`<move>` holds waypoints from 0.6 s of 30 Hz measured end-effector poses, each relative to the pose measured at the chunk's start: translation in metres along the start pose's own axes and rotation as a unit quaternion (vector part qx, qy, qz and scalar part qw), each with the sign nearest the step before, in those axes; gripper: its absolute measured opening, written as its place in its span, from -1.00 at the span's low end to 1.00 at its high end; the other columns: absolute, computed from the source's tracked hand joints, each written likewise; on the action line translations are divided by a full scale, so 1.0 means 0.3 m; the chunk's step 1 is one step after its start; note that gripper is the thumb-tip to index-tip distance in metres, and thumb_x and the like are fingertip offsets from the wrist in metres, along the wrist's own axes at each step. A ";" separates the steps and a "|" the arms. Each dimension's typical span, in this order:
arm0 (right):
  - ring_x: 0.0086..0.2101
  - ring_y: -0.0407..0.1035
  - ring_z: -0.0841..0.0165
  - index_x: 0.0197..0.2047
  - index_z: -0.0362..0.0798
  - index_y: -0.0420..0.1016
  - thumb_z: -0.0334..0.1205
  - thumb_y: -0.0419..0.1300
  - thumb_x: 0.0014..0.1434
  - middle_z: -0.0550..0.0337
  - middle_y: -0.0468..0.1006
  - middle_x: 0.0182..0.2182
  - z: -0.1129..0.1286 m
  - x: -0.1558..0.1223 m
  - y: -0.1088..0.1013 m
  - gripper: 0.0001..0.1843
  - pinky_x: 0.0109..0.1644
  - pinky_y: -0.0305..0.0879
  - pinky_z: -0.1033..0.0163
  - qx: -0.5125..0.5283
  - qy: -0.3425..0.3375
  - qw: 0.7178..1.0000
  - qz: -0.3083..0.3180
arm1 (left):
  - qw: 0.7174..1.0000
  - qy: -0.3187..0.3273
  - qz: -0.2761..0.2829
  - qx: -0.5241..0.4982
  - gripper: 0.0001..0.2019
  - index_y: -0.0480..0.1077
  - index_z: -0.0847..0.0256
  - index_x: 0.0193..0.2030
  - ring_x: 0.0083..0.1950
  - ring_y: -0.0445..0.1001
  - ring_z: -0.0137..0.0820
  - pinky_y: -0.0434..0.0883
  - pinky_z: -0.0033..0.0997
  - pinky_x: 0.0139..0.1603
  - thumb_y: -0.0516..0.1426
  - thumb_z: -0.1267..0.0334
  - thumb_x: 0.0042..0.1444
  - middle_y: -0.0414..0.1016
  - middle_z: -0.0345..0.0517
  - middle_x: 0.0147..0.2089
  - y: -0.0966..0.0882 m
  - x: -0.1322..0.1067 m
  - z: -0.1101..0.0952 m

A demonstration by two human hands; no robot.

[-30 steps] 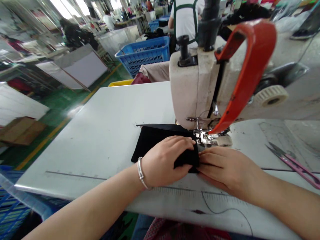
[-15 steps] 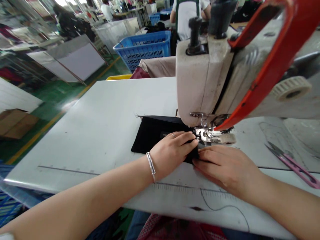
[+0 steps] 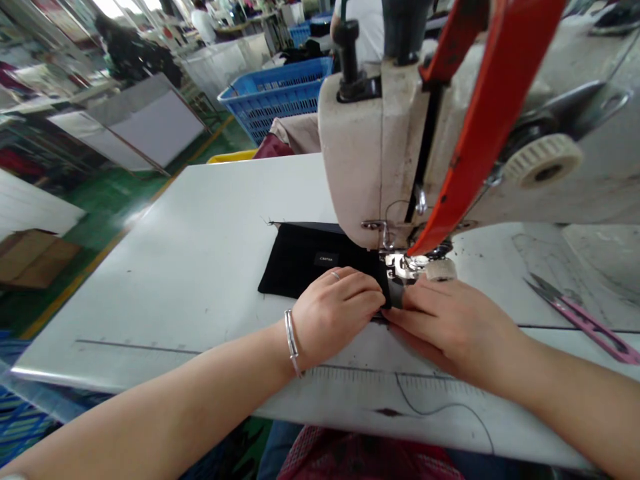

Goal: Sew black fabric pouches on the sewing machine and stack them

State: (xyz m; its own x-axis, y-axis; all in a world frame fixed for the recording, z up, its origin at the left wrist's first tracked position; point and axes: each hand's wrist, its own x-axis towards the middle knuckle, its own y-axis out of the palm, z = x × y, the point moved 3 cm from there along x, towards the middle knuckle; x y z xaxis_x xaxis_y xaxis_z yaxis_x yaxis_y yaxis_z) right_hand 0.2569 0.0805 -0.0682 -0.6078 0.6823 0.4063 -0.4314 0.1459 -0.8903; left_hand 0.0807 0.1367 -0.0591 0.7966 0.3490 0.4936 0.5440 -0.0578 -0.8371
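A piece of black fabric (image 3: 305, 263) with a small label lies on the white table (image 3: 210, 233), its right end under the presser foot (image 3: 400, 267) of a cream sewing machine (image 3: 370, 147). My left hand (image 3: 335, 310), with a ring and a silver bracelet, rests on the near edge of the fabric, its fingers curled together and pinching it just in front of the foot. Touching it from the right, my right hand (image 3: 450, 323) lies with fingers pressed flat on the fabric's near right corner.
An orange guard (image 3: 480, 113) arcs over the machine. Pink thread snips (image 3: 585, 320) lie on the table at the right. A loose thread trails near the front edge. Behind the table stand blue baskets (image 3: 280, 100), cloth piles and other workers.
The black fabric has fed away from me under the presser foot, so less of it lies under my hands. Both hands followed it toward the needle. The camera moved closer to the machine.
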 end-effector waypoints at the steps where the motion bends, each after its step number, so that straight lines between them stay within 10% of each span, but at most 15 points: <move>1: -0.34 0.28 0.24 -0.08 -0.09 0.55 -0.33 0.13 0.34 0.17 0.46 -0.38 -0.001 -0.002 -0.001 -0.82 -0.30 0.12 0.11 -0.001 -0.005 1.000 -0.002 | 1.000 0.011 0.004 -0.002 -0.86 0.45 0.25 -0.13 -0.11 0.55 -0.44 0.50 -0.38 0.02 0.06 0.44 0.35 0.60 -0.12 -0.12 0.000 -0.001 -0.001; 18: -0.40 0.31 0.33 -0.11 -0.11 0.59 -0.30 0.11 0.36 0.24 0.47 -0.49 -0.025 -0.014 -0.029 -0.79 -0.29 -0.01 0.12 0.045 -0.021 0.999 0.002 | 0.997 0.022 0.047 -0.063 -0.83 0.51 0.29 -0.11 -0.05 0.54 -0.40 0.51 -0.36 0.09 0.10 0.50 0.30 0.60 -0.04 -0.08 -0.013 -0.003 0.025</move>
State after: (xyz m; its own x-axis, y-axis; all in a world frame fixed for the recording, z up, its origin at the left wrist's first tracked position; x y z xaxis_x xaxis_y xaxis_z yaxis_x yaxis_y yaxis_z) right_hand 0.2682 0.0816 -0.0638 -0.6359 0.6526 0.4120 -0.4851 0.0772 -0.8710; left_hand 0.0760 0.1436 -0.0580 0.8550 0.2951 0.4265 0.4929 -0.2065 -0.8452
